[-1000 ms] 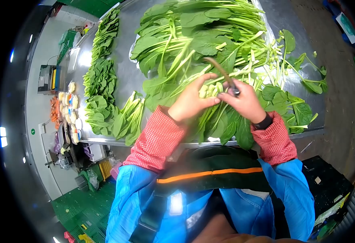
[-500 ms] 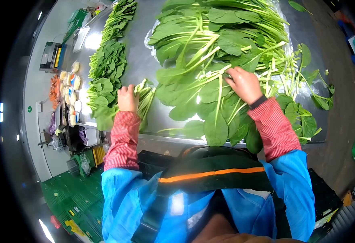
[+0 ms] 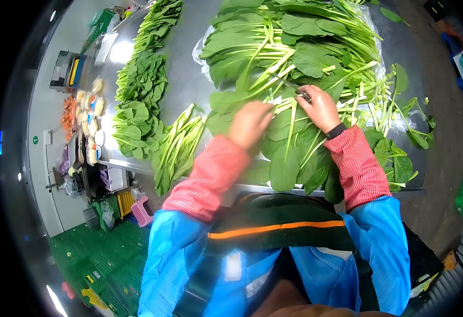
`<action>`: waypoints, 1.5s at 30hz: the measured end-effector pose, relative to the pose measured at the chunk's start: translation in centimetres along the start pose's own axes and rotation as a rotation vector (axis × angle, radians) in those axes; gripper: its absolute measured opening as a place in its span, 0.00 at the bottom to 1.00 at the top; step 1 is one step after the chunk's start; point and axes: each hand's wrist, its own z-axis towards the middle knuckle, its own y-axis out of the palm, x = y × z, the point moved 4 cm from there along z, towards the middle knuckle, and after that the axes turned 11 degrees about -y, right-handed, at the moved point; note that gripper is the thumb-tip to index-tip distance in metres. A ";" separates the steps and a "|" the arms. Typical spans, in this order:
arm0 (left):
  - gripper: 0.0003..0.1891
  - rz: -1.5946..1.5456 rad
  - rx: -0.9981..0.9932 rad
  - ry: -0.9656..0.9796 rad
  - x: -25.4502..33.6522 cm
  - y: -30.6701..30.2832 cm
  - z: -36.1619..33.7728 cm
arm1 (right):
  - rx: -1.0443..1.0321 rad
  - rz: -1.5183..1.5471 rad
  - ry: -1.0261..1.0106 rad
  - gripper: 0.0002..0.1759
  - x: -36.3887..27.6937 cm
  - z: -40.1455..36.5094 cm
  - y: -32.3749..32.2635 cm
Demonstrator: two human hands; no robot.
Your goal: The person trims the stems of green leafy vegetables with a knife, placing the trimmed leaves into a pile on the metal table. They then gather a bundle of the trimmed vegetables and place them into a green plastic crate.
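Observation:
My right hand (image 3: 320, 109) is closed around a small knife (image 3: 304, 96), its dark handle partly hidden by the fingers and its thin blade pointing left. Under and around it lie loose leafy greens (image 3: 284, 164) with long pale stems. Blurred by motion, my left hand (image 3: 251, 124) is over the near left side of these greens, and its grip cannot be made out. A bunch of greens (image 3: 181, 140) rests at the table's front edge, left of my left hand, with nobody touching it.
A row of bunched greens (image 3: 142, 79) runs along the left of the metal table (image 3: 186, 63). The large pile (image 3: 305, 47) lies on clear plastic at the back. Cut stem ends (image 3: 366, 103) and stray leaves (image 3: 400, 164) are at the right. Green crates (image 3: 94, 259) stand low at left.
My left hand has let go of the bunch at the left and moved right to the loose greens. My right hand stays nearly in place, and the knife now shows.

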 end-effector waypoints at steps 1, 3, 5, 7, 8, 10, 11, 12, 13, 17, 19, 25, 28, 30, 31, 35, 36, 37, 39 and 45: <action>0.11 -0.004 -0.039 0.025 0.2 2.6 1.3 | 0.052 0.070 0.093 0.16 -0.4 -0.2 -0.3; 0.11 0.034 -0.009 0.018 -0.9 7.8 3.3 | 0.075 0.279 0.275 0.17 -0.3 -2.0 0.1; 0.11 0.177 -0.041 -0.048 -0.6 9.7 4.4 | 0.119 0.388 0.396 0.18 -0.1 -4.4 -0.1; 0.12 0.379 -0.101 -0.149 1.3 9.0 4.9 | 0.187 0.451 0.454 0.16 1.2 -7.3 -0.3; 0.12 0.378 -0.120 -0.150 1.1 9.4 4.7 | 0.206 0.431 0.483 0.16 1.6 -8.6 -0.8; 0.13 0.379 -0.153 -0.147 0.0 10.2 4.6 | 0.151 0.445 0.535 0.16 2.1 -10.3 -2.2; 0.14 0.383 -0.134 -0.135 -0.2 10.3 4.6 | 0.146 0.398 0.529 0.15 2.3 -10.9 -2.6; 0.13 0.366 -0.141 -0.141 -0.1 10.4 4.8 | 0.140 0.349 0.524 0.15 2.2 -11.3 -3.2; 0.13 0.350 -0.147 -0.152 -0.1 10.4 4.9 | 0.119 0.294 0.499 0.14 1.9 -11.5 -3.8; 0.15 0.030 -0.161 -0.154 2.5 7.5 4.7 | 0.126 0.028 0.336 0.12 -0.1 -10.3 -6.6; 0.19 -0.113 -0.205 -0.161 3.7 5.9 4.4 | 0.172 -0.077 0.217 0.10 -2.0 -8.8 -8.4; 0.14 -0.601 -0.475 -0.393 8.0 3.0 2.0 | 0.098 -0.231 0.079 0.09 -0.8 -7.7 -8.4; 0.14 -0.766 -0.481 -0.515 6.8 2.1 1.4 | 0.118 -0.132 0.378 0.14 4.1 -10.4 -8.4; 0.10 -0.761 -0.419 -0.519 5.8 2.0 1.1 | 0.112 0.022 0.467 0.15 2.6 -10.6 -9.1; 0.09 -0.812 -0.394 -0.536 5.1 2.2 1.2 | 0.118 0.119 0.443 0.16 1.9 -10.6 -8.4; 0.08 -0.509 -0.167 -0.543 3.0 1.5 4.7 | 0.094 0.271 0.377 0.15 -0.6 -9.1 -6.6; 0.08 -0.376 -0.088 -0.518 2.8 1.5 5.7 | 0.100 0.278 0.360 0.15 -0.9 -9.1 -6.3; 0.11 -0.195 0.026 -0.360 1.7 2.1 6.7 | 0.078 0.276 0.372 0.15 -1.1 -9.0 -6.1; 0.17 0.122 0.143 -0.270 1.0 3.1 7.7 | 0.039 0.269 0.396 0.15 -1.7 -9.2 -5.9; 0.17 0.389 0.129 -0.239 0.8 3.9 8.4 | 0.043 0.252 0.446 0.16 -1.3 -10.7 -5.4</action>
